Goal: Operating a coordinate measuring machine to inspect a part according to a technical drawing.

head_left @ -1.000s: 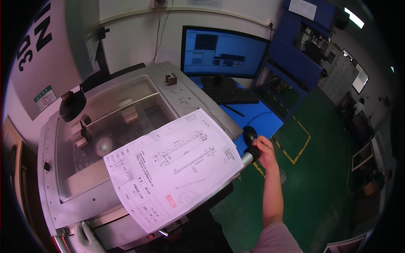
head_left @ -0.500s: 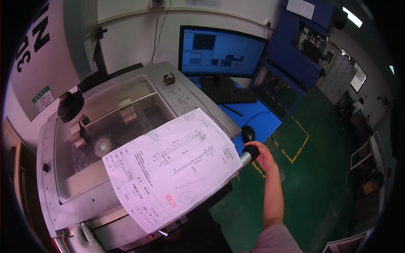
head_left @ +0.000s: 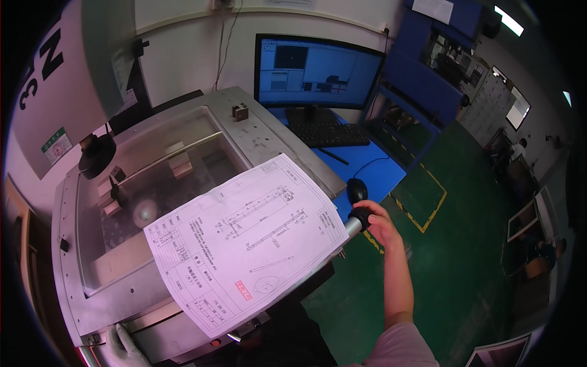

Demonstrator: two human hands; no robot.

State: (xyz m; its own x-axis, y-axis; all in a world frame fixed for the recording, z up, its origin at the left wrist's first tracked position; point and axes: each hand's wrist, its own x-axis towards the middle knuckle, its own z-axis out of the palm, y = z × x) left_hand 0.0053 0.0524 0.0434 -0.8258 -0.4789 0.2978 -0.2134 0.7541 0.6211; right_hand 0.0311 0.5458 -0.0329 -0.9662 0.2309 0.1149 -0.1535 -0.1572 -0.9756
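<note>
At the machine's right side, my bare right hand (head_left: pixel 381 227) has its fingers curled around a black knob (head_left: pixel 359 216) on a silver shaft. My left hand (head_left: pixel 122 347), in a white glove, is at the front left edge of the machine, its fingers bent and close together; what they hold, if anything, is hidden. Across the machine's front right lies a printed drawing sheet (head_left: pixel 257 244) with a red stamp. Behind it, on the glass stage (head_left: pixel 202 189), a thin rod (head_left: pixel 168 157) rests across two pale blocks (head_left: pixel 178 163). A black lens head (head_left: pixel 98 155) hangs over the stage's left.
A monitor (head_left: pixel 318 73), a keyboard (head_left: pixel 329 134) and a mouse (head_left: pixel 356 191) stand on a blue table (head_left: pixel 391 177) at the back right. A small metal block (head_left: pixel 239 111) sits on the machine's rear frame. Beyond are a blue machine (head_left: pixel 422 73) and green floor (head_left: pixel 446 257) with yellow lines.
The whole view has shifted slightly, the scene moving a little left. My right hand stays on the knob, its fingers wrapped somewhat differently. My left hand keeps its place.
</note>
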